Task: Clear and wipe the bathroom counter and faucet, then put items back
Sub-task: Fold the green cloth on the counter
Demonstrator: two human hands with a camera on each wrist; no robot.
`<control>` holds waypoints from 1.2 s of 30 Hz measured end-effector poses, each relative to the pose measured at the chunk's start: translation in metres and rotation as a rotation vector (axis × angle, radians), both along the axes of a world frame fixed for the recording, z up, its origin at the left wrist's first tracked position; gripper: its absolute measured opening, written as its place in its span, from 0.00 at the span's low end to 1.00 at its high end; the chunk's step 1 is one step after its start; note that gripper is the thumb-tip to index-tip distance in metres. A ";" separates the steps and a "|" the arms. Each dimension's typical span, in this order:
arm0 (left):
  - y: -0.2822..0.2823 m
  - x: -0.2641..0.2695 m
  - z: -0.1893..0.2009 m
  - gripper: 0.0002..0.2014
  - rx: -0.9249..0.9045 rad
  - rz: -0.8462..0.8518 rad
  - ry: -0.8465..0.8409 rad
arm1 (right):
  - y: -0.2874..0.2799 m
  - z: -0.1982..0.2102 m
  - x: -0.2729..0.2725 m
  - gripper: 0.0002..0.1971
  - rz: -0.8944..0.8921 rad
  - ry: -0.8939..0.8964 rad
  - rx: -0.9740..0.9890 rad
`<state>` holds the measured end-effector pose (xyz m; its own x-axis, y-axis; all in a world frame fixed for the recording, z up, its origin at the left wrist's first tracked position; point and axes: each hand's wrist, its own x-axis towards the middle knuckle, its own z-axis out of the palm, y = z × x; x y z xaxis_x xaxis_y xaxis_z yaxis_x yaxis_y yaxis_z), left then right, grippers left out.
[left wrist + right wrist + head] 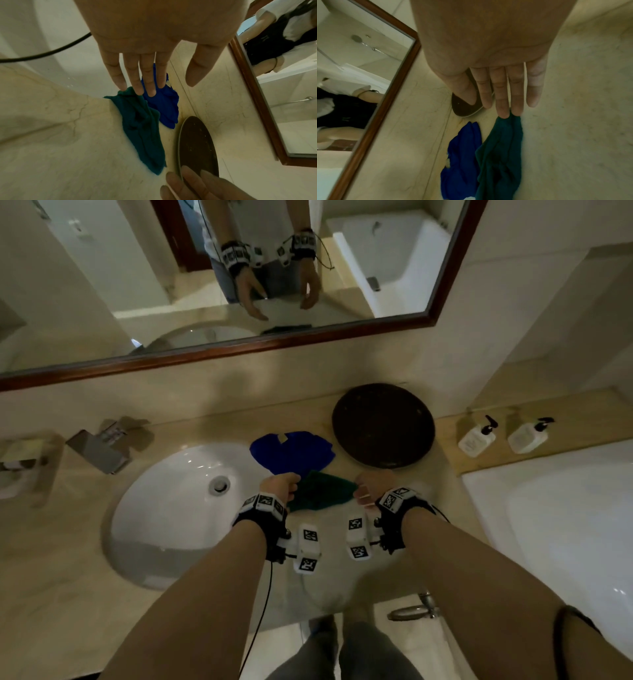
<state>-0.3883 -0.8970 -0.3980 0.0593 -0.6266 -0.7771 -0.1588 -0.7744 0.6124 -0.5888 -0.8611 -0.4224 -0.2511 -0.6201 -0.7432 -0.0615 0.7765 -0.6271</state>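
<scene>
Counter point(394, 546) fills the head view; a green cloth point(320, 491) lies at centre between left hand point(279, 486) and right hand point(371, 486) — judged readying it for wiping. Both wrist views show straight fingers touching its ends, not clamped; next comes gripping. The faucet point(97, 451), at left, is blurred.

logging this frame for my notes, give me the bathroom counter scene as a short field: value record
setting: beige stone counter with white sink, mirror above
faucet: chrome faucet behind the sink, untouched
cloths: green cloth crumpled beside the sink; blue cloth behind it
tray: dark round tray, nothing on it
bottles: two white pump bottles on the ledge to the right
left hand: fingers straight, tips at the green cloth's left end
right hand: fingers straight, tips at its right end
grip: neither hand clasps the cloth
</scene>
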 end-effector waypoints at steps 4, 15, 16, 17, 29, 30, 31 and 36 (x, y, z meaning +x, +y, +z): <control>-0.022 -0.001 -0.016 0.08 -0.026 -0.082 -0.107 | -0.014 -0.012 -0.010 0.08 0.008 0.060 0.027; -0.038 -0.019 -0.067 0.17 -0.221 -0.729 -0.697 | -0.035 -0.059 -0.007 0.11 0.438 0.517 0.033; -0.038 -0.019 -0.071 0.16 -0.242 -0.748 -0.714 | -0.035 -0.063 -0.007 0.12 0.434 0.519 0.013; -0.037 -0.019 -0.073 0.16 -0.251 -0.757 -0.728 | -0.035 -0.065 -0.007 0.12 0.430 0.522 0.000; -0.039 -0.019 -0.068 0.07 -0.334 -0.807 -0.704 | -0.040 -0.059 -0.017 0.07 0.606 0.573 -0.029; -0.038 -0.020 -0.066 0.07 -0.354 -0.803 -0.689 | -0.039 -0.058 -0.017 0.06 0.605 0.568 -0.044; -0.038 -0.021 -0.065 0.06 -0.370 -0.800 -0.675 | -0.038 -0.057 -0.017 0.05 0.594 0.558 -0.055; -0.036 -0.023 -0.046 0.04 -0.365 -0.630 -0.635 | -0.041 -0.046 -0.018 0.05 0.451 0.515 -0.100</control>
